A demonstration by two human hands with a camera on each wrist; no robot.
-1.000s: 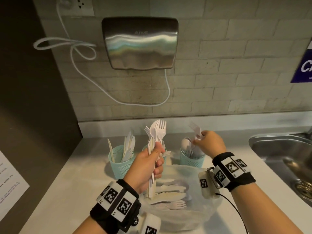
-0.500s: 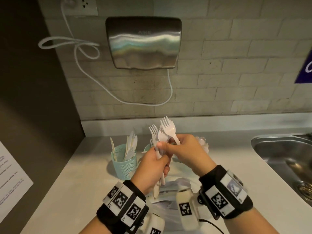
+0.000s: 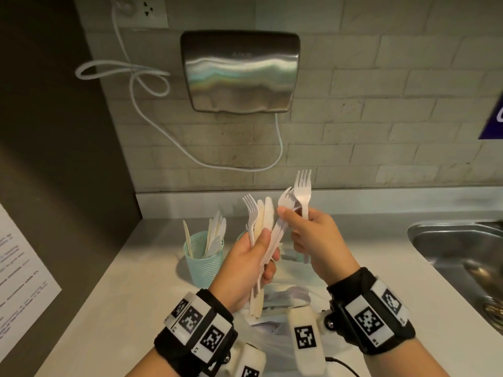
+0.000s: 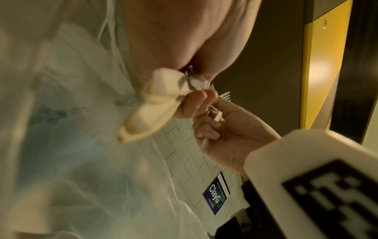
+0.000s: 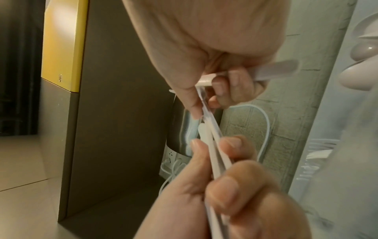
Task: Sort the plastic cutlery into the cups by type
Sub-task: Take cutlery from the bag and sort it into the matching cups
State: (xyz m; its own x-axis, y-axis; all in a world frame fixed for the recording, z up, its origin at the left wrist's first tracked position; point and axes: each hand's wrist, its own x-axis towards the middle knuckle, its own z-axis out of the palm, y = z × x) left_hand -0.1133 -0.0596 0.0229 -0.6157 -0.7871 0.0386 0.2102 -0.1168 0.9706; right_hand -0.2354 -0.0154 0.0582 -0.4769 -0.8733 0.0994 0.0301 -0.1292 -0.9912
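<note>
From the head camera, the right hand [image 3: 317,238] has come back from the far cup, where it was a second ago, and now meets the left hand [image 3: 250,265] above the counter [image 3: 122,289]. The left hand is closed around a mixed bundle [image 3: 261,221] of white forks and knives, held upright. The right hand already keeps one fork [image 3: 302,191] under its curled fingers, and its thumb and forefinger pinch a second fork [image 3: 285,202] that leans out of the bundle. So I judge that forks are being collected now, for the middle cup (it is hidden behind the hands). The knife cup [image 3: 204,257] stands to the left, and a plastic bag [image 3: 285,297] with more cutlery lies below the hands.

From the left wrist camera, the picture is blurred; the right hand [image 4: 225,134] is curled on a fork handle, and the bag fills the left side.

From the right wrist camera, the left hand [image 5: 214,186] grips the handles tightly, while the right thumb presses the fork being pulled away.
</note>
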